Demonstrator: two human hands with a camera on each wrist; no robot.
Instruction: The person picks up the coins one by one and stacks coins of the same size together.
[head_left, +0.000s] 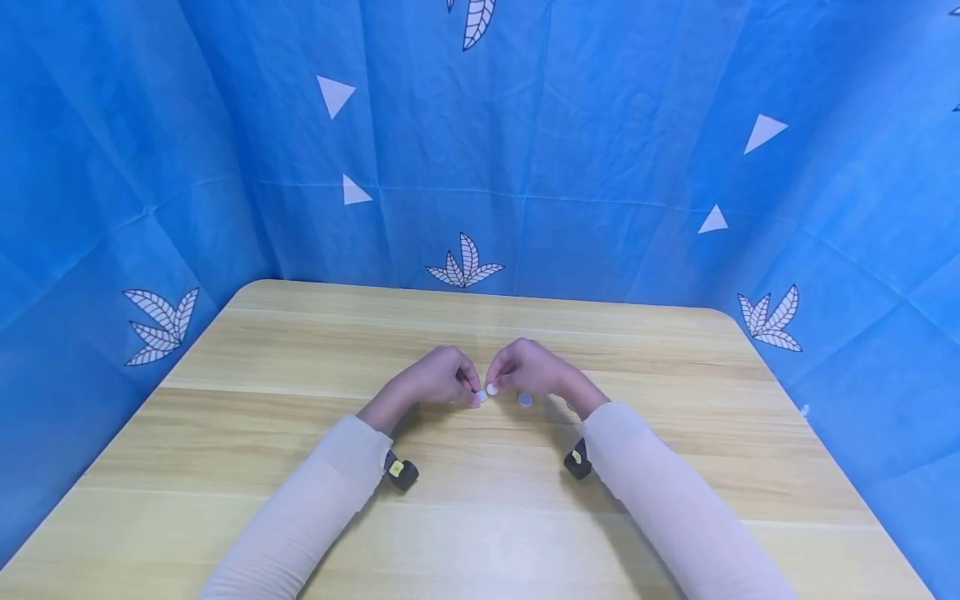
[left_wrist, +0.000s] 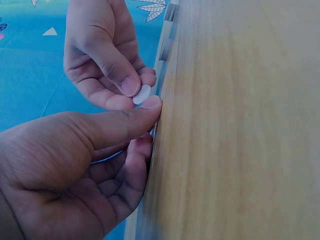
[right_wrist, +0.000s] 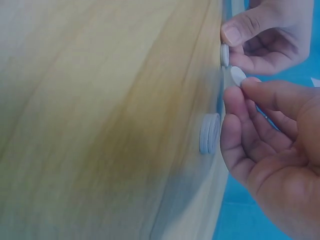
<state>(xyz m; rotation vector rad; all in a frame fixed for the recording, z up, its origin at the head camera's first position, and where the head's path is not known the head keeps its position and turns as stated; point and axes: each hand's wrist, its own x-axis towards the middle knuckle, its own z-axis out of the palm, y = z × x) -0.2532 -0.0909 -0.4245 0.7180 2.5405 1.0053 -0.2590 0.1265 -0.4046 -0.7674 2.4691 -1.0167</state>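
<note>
Between thumb and fingertips my right hand pinches a white round disc, tilted and just above the tabletop. My left hand faces it, its thumb and forefinger on either side of a short stack of white discs on the table. The fingertips of both hands nearly meet, and the pinched disc is right beside that stack. Close to my right hand stands another stack of several white discs, seen from above as one white circle.
A further white disc or stack is partly hidden by the right wrist. The wooden table has rounded far corners. Blue cloth with leaf and triangle prints hangs behind it and along both sides.
</note>
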